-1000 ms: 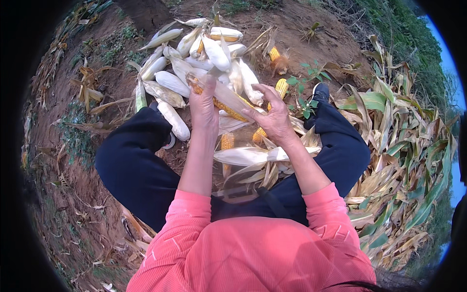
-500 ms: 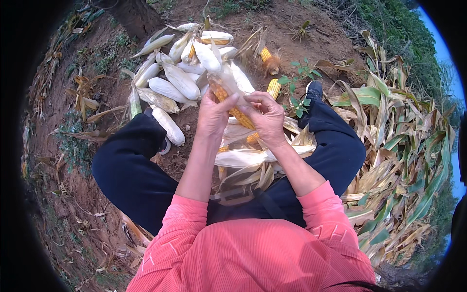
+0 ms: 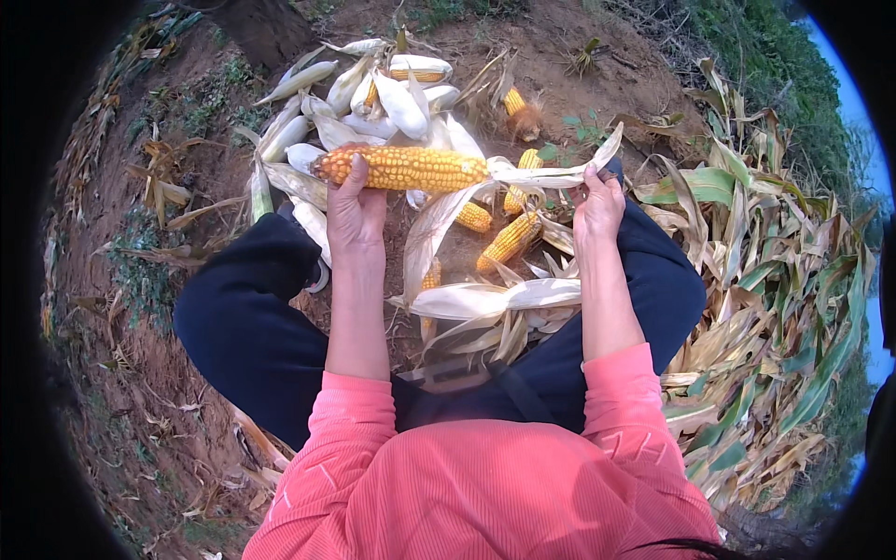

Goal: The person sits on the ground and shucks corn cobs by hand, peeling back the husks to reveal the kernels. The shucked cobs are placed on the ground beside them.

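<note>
Bare reddish dirt [image 3: 131, 373] out in a field, dry stalks and green leaves [image 3: 775, 280] banked up on the person's right, and a heap of unhusked ears [image 3: 373, 103] lying on the ground ahead of the knees. The left hand [image 3: 355, 210] is clamped around the near end of a yellow corn cob [image 3: 406, 168], held level above the lap — kernels bare along nearly its whole length. The right hand [image 3: 597, 205] is pinched shut on a strip of pale husk [image 3: 551, 173] that runs taut from the cob's far end out to the fingers.

Now the risks, as I read them. That husk looks anchored at the base of the cob; a hard pull could tear the strip short and leave a stub attached. The left grip sits right at one end, so a sideways tug may twist the cob out and drop it into the dirt among the shucked cobs [image 3: 509, 238] between the legs. Loose husks [image 3: 485, 299] pile on the lap too — easy to bury a clean ear under them.
</note>
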A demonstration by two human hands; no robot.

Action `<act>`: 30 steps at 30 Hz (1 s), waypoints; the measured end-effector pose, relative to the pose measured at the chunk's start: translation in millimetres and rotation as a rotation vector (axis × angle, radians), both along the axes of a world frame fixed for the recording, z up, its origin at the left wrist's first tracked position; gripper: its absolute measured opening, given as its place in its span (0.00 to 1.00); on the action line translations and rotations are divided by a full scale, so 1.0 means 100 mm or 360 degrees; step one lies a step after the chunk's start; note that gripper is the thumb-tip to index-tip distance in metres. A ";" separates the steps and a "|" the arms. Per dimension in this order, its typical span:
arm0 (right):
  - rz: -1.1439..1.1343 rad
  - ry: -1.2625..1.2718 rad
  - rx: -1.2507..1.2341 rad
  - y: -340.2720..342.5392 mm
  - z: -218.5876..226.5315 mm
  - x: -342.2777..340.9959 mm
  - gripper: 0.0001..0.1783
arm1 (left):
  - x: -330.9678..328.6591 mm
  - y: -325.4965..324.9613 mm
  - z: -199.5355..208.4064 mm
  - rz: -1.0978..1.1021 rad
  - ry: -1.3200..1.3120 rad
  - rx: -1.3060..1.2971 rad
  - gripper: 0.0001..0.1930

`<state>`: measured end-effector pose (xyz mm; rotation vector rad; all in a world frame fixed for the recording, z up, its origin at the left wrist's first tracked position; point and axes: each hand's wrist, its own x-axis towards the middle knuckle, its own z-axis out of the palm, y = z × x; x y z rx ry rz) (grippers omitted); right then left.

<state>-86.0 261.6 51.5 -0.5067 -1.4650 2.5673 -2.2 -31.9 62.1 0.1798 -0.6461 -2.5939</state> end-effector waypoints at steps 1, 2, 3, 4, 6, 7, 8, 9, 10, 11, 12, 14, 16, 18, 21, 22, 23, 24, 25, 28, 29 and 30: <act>-0.0043 -0.0080 0.0031 0.01 -0.08 -0.02 0.08 | 0.01 -0.07 -0.04 0.0056 -0.0035 0.0076 0.18; -0.0078 -0.0162 0.0059 0.00 -0.14 -0.02 0.07 | 0.00 -0.09 0.00 0.0081 0.0013 0.0050 0.19; 0.0055 -0.0263 0.0134 0.06 -0.26 -0.06 0.07 | 0.01 -0.07 0.04 0.0129 0.0057 0.0012 0.19; 0.0207 -0.0374 0.0210 0.12 -0.37 -0.08 0.07 | 0.04 -0.07 0.08 0.0192 0.0085 -0.0031 0.20; 0.0632 -0.0462 0.0554 0.08 -0.32 0.00 0.14 | 0.04 -0.05 0.12 0.0235 0.0216 -0.0146 0.21; 0.0879 -0.0509 0.1021 -0.01 -0.22 0.05 0.19 | 0.06 -0.01 0.19 0.0274 0.0182 -0.0204 0.20; 0.1112 -0.0527 0.1503 -0.10 -0.06 0.12 0.23 | 0.07 0.01 0.20 0.0305 0.0162 -0.0255 0.20; 0.1322 -0.0529 0.1321 -0.19 0.06 0.21 0.27 | 0.09 0.07 0.25 0.0292 0.0113 -0.0289 0.21; 0.1525 -0.0546 0.1132 -0.27 0.15 0.31 0.31 | 0.12 0.13 0.28 0.0302 0.0041 -0.0385 0.22; 0.1706 -0.0563 0.0819 -0.37 0.20 0.39 0.34 | 0.14 0.19 0.31 0.0307 -0.0036 -0.0480 0.23; 0.1823 -0.0516 0.0589 -0.44 0.23 0.47 0.39 | 0.14 0.27 0.35 0.0289 -0.0103 -0.0565 0.24; 0.2052 -0.0408 -0.0102 -0.58 0.23 0.58 0.44 | 0.16 0.45 0.43 0.0150 -0.0079 -0.0754 0.25; 0.1916 -0.0365 -0.0537 -0.73 0.36 0.67 0.49 | 0.16 0.65 0.46 0.0003 0.0021 -0.0894 0.24; 0.1470 -0.0386 -0.0699 -0.82 0.54 0.71 0.47 | 0.18 0.78 0.44 0.0013 0.0217 -0.1390 0.23; 0.1128 -0.0444 -0.0956 -0.77 0.54 0.64 0.34 | 0.19 0.92 0.43 -0.0044 0.0451 -0.1810 0.24; 0.1070 -0.0308 -0.0889 -0.73 0.48 0.61 0.28 | 0.17 0.95 0.40 -0.0077 0.0477 -0.1925 0.24; 0.1048 -0.0296 -0.0810 -0.65 0.43 0.56 0.26 | 0.15 0.97 0.36 -0.0234 0.0528 -0.1942 0.24; 0.1031 -0.0290 -0.0743 -0.59 0.37 0.51 0.23 | 0.16 0.96 0.38 -0.0385 0.0511 -0.2022 0.25; 0.0945 -0.0308 -0.0683 -0.52 0.31 0.44 0.21 | 0.16 0.96 0.40 -0.0534 0.0509 -0.2105 0.26; 0.0923 -0.0155 -0.0564 -0.40 0.22 0.33 0.17 | 0.10 0.82 0.43 -0.0950 0.0460 -0.2000 0.39; 0.0924 -0.0074 -0.0486 -0.40 0.22 0.33 0.19 | 0.09 0.81 0.41 -0.0990 0.0294 -0.1743 0.40; 0.0906 0.0037 -0.0437 -0.45 0.30 0.37 0.23 | 0.10 0.80 0.40 -0.1021 0.0123 -0.1485 0.40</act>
